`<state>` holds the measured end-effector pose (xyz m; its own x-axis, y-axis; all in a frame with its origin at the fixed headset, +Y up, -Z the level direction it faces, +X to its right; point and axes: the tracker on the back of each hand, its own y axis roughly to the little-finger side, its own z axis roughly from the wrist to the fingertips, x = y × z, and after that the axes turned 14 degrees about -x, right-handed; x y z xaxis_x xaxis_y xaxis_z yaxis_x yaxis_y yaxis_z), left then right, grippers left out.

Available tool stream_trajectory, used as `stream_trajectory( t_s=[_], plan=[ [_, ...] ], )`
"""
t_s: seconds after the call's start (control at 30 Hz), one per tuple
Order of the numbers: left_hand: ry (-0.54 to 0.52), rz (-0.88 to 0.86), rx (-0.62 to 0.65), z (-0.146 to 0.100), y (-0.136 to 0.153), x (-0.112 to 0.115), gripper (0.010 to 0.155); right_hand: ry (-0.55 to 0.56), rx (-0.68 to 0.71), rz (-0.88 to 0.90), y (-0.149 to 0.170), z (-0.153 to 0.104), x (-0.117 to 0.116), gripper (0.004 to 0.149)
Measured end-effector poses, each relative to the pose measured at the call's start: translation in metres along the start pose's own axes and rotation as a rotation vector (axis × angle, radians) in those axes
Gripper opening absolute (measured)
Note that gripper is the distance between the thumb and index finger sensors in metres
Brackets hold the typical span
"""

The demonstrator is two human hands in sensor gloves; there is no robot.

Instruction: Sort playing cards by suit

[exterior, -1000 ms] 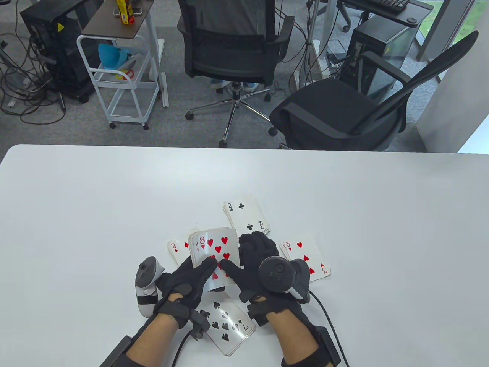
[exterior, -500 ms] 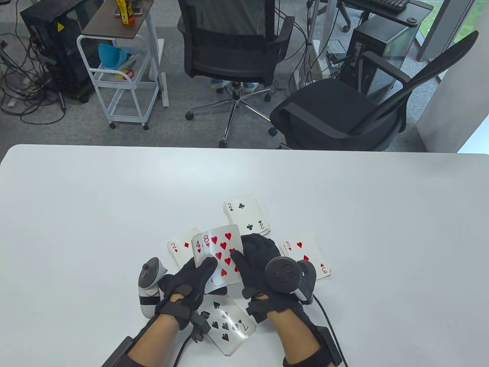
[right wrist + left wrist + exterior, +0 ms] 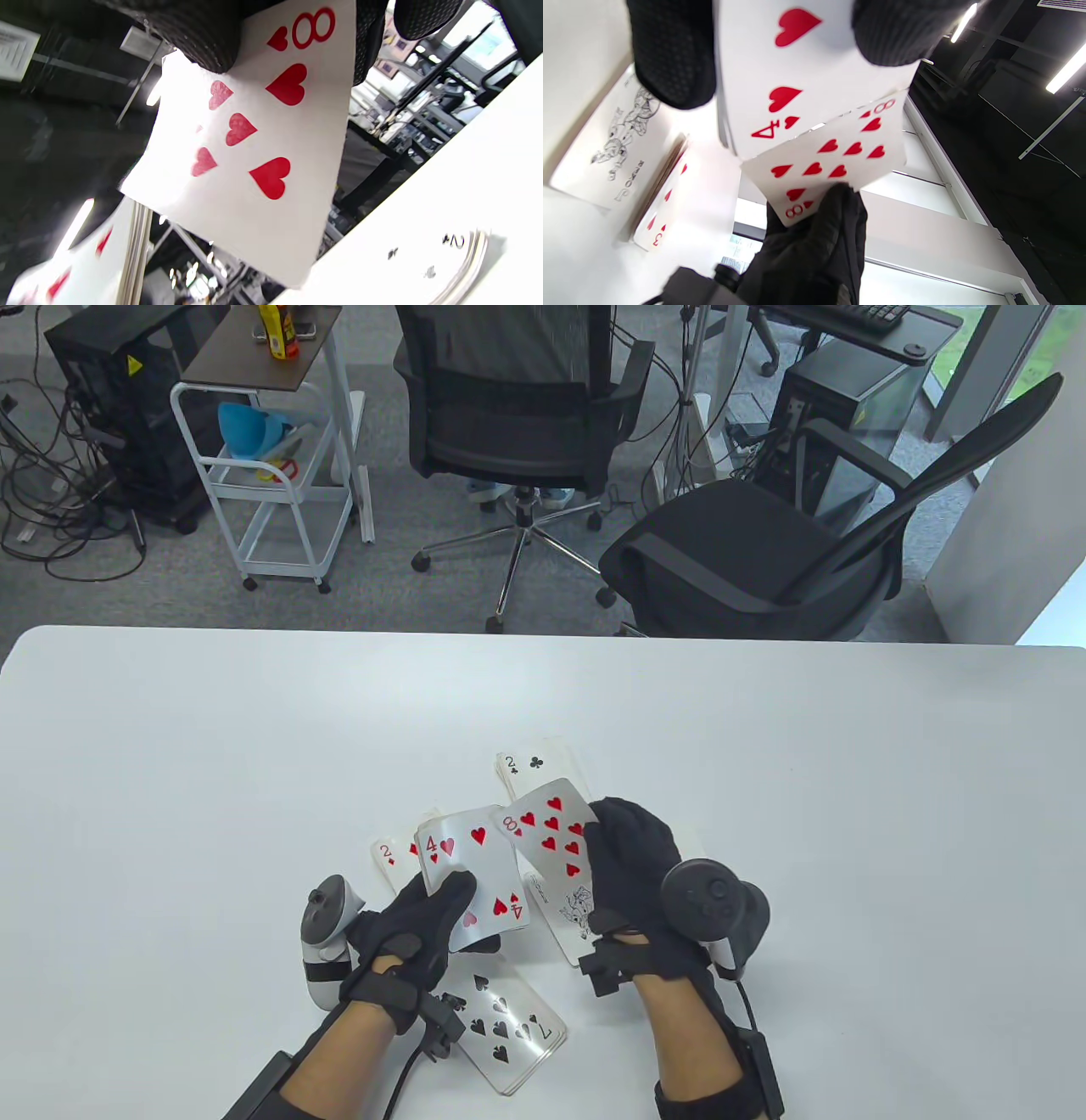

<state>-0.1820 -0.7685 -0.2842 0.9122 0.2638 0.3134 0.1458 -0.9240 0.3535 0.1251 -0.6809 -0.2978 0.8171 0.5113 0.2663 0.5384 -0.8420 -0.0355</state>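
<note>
The right hand has just peeled the red eight of hearts card off the left hand's pinched face-up deck, its grip clamped on it, likely bound for the hearts pile on the right.

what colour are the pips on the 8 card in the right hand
Red hearts on the 8 card, held by the right hand; clearest in the right wrist view.

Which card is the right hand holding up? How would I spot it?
Look at the near middle of the white table, where two black-gloved hands hold cards above small piles. The right hand pinches a single card, lifted off the table: the eight of hearts. It is covered in red hearts, far more than the four of hearts beside it in the left hand.
</note>
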Motion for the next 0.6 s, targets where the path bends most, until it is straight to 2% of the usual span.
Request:
stream_trajectory(
  t_s=[0.13,0.2,0.27,0.4,0.6],
  plan=[
    [-0.001,0.001,-0.004,0.000,0.000,0.000,0.054,0.109,-0.077,-0.052,0.017,0.009,0.023,0.037],
    [-0.001,0.002,-0.003,0.000,0.000,0.000,0.054,0.127,-0.136,-0.065,0.027,0.013,0.034,0.038],
    [-0.003,0.001,-0.003,0.000,0.000,-0.001,0.054,0.083,-0.233,-0.052,0.039,0.017,0.044,0.038],
    [-0.005,0.006,-0.009,0.000,0.001,0.000,0.054,0.032,-0.374,-0.243,0.059,0.025,0.054,0.038],
    [-0.001,0.006,-0.003,0.001,0.000,0.003,0.054,-0.105,-0.502,-0.380,0.080,0.032,0.037,0.038]
  ],
)
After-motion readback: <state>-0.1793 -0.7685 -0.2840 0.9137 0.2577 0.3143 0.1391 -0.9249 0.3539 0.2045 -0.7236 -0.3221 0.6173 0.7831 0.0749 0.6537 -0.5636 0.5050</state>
